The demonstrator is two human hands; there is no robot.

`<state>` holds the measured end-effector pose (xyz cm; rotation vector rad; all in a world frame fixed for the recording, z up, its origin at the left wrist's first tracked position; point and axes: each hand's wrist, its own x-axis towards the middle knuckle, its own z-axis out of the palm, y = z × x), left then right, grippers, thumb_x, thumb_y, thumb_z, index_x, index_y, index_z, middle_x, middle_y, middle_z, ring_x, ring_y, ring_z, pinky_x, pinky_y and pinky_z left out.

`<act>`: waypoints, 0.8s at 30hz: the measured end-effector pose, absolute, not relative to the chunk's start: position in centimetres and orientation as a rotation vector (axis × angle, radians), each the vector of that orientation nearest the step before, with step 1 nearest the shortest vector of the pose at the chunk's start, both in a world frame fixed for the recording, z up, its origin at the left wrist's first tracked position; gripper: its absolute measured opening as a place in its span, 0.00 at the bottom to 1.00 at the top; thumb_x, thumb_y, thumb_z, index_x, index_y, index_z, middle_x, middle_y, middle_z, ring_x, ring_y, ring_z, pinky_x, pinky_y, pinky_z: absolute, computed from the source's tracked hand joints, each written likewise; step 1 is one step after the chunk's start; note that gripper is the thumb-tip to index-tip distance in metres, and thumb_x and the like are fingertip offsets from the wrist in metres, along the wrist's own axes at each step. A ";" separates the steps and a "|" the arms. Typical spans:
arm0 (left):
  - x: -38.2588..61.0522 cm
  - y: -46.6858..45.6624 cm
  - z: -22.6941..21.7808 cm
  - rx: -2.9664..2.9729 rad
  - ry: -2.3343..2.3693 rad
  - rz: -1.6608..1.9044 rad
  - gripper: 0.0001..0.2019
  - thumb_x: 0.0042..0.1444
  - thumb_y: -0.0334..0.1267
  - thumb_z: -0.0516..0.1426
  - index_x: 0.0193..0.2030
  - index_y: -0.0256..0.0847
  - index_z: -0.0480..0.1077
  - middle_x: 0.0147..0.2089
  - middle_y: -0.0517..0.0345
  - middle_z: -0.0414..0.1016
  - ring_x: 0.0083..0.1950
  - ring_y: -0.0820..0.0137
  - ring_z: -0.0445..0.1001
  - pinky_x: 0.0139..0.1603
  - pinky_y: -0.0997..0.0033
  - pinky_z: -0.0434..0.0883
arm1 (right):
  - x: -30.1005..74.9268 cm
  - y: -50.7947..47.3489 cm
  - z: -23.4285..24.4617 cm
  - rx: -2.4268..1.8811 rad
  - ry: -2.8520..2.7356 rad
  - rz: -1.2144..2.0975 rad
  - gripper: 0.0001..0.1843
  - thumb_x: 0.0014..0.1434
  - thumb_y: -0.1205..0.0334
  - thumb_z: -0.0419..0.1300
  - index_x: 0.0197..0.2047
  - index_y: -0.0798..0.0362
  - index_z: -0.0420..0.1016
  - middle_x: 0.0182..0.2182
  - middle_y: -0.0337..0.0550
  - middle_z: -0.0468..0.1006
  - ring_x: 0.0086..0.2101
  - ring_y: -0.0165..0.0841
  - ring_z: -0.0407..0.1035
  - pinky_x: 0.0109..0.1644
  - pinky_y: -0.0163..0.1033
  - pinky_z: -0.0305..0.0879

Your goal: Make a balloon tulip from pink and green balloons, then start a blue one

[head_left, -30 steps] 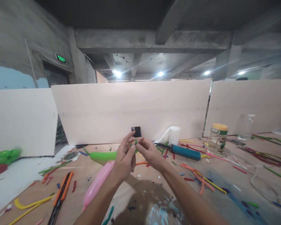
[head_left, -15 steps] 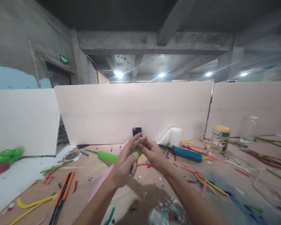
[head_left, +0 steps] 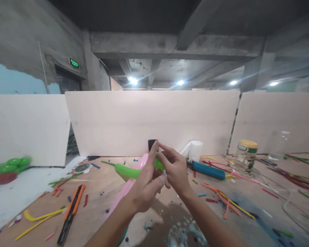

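Long glossy green balloon (head_left: pixel 127 171) is up at both hands over a stained tabletop (head_left: pixel 98 216) littered with rubbery scraps (head_left: pixel 86 200). Fingers of the right hand (head_left: pixel 177 168) pinch nearly closed on its end; the left hand (head_left: pixel 146 187) is half curled against it, grip hidden. Left forearm (head_left: pixel 115 219) blocks some pink balloon (head_left: pixel 122 195). Blue plastic pump (head_left: pixel 208 170) and soft white roll (head_left: pixel 196 151) sit beyond.

A plump, thin-tailed green balloon (head_left: pixel 127 172) crosses a long pink balloon (head_left: pixel 122 195).

Pale panel (head_left: pixel 154 116) before me; rough grey wall (head_left: pixel 18 37), green sign (head_left: pixel 74 63) to my left; concrete beam (head_left: pixel 175 45) above, bright light (head_left: pixel 180 82) beyond.
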<state>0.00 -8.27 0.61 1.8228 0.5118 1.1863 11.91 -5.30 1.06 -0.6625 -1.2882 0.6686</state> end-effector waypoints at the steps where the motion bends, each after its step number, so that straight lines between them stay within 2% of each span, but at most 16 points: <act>1: 0.0 -8.4 0.6 1.832 0.517 1.185 0.38 0.54 0.35 0.50 0.68 0.42 0.33 0.33 0.53 0.73 0.33 0.67 0.71 0.28 0.73 0.66 | 12.0 -5.3 1.1 -0.683 -1.281 0.656 0.16 0.51 0.57 0.63 0.44 0.51 0.76 0.31 0.42 0.78 0.33 0.34 0.72 0.39 0.40 0.67; 4: 0.0 -8.6 0.7 1.854 0.530 1.189 0.40 0.54 0.35 0.51 0.68 0.44 0.30 0.40 0.50 0.73 0.35 0.67 0.71 0.29 0.72 0.66 | 12.2 -5.2 1.2 -0.732 -1.245 0.650 0.11 0.49 0.56 0.64 0.35 0.52 0.79 0.32 0.44 0.80 0.35 0.38 0.72 0.41 0.43 0.67; 7: 0.2 -8.5 0.7 1.845 0.524 1.173 0.42 0.54 0.35 0.51 0.68 0.47 0.27 0.49 0.44 0.71 0.35 0.68 0.72 0.27 0.74 0.67 | 12.2 -4.9 1.1 -0.758 -1.243 0.672 0.10 0.48 0.56 0.65 0.31 0.53 0.79 0.29 0.44 0.79 0.32 0.36 0.72 0.38 0.41 0.67; 9: 0.4 -8.3 0.8 1.807 0.525 1.188 0.41 0.55 0.34 0.51 0.68 0.52 0.28 0.58 0.41 0.64 0.33 0.71 0.73 0.25 0.76 0.67 | 12.2 -4.7 1.1 -0.730 -1.237 0.725 0.10 0.47 0.56 0.65 0.30 0.54 0.77 0.28 0.43 0.79 0.30 0.35 0.71 0.36 0.39 0.66; 11: 0.6 -7.9 1.0 1.736 0.536 1.252 0.37 0.57 0.35 0.50 0.67 0.57 0.33 0.65 0.41 0.53 0.27 0.76 0.73 0.20 0.78 0.65 | 12.1 -4.7 1.2 -0.678 -1.243 0.802 0.11 0.46 0.55 0.66 0.29 0.54 0.74 0.26 0.41 0.77 0.28 0.32 0.70 0.34 0.37 0.65; 13: 0.6 -7.4 1.1 1.661 0.553 1.325 0.31 0.59 0.38 0.48 0.66 0.59 0.39 0.68 0.40 0.47 0.18 0.83 0.68 0.14 0.80 0.62 | 12.0 -4.7 1.3 -0.628 -1.265 0.883 0.12 0.47 0.54 0.65 0.28 0.54 0.72 0.25 0.38 0.74 0.27 0.30 0.68 0.33 0.35 0.63; 14: 0.4 -7.2 1.2 1.637 0.560 1.350 0.29 0.60 0.39 0.48 0.66 0.58 0.42 0.68 0.39 0.48 0.15 0.85 0.65 0.12 0.80 0.59 | 12.0 -4.7 1.3 -0.614 -1.281 0.925 0.13 0.47 0.54 0.65 0.28 0.54 0.71 0.24 0.38 0.73 0.27 0.29 0.67 0.33 0.34 0.62; 17: -0.2 -6.7 1.5 1.651 0.615 1.350 0.26 0.60 0.41 0.49 0.65 0.53 0.49 0.63 0.38 0.58 0.10 0.88 0.59 0.08 0.82 0.55 | 12.2 -4.8 1.4 -0.582 -1.355 1.064 0.13 0.49 0.53 0.64 0.29 0.55 0.71 0.26 0.37 0.72 0.29 0.29 0.66 0.35 0.34 0.61; 21: -1.0 -6.6 1.8 1.713 0.711 1.321 0.26 0.58 0.41 0.52 0.64 0.48 0.55 0.57 0.41 0.68 0.10 0.86 0.60 0.08 0.82 0.56 | 12.7 -4.7 1.5 -0.529 -1.475 1.162 0.14 0.51 0.50 0.62 0.31 0.54 0.71 0.27 0.38 0.73 0.31 0.31 0.67 0.38 0.37 0.62; 24: -1.1 -6.8 2.0 1.681 0.705 1.328 0.26 0.57 0.41 0.53 0.63 0.45 0.56 0.49 0.43 0.74 0.10 0.85 0.58 0.09 0.82 0.55 | 12.9 -4.6 1.4 -0.511 -1.517 1.150 0.15 0.52 0.49 0.61 0.30 0.54 0.70 0.25 0.36 0.71 0.29 0.30 0.66 0.38 0.37 0.62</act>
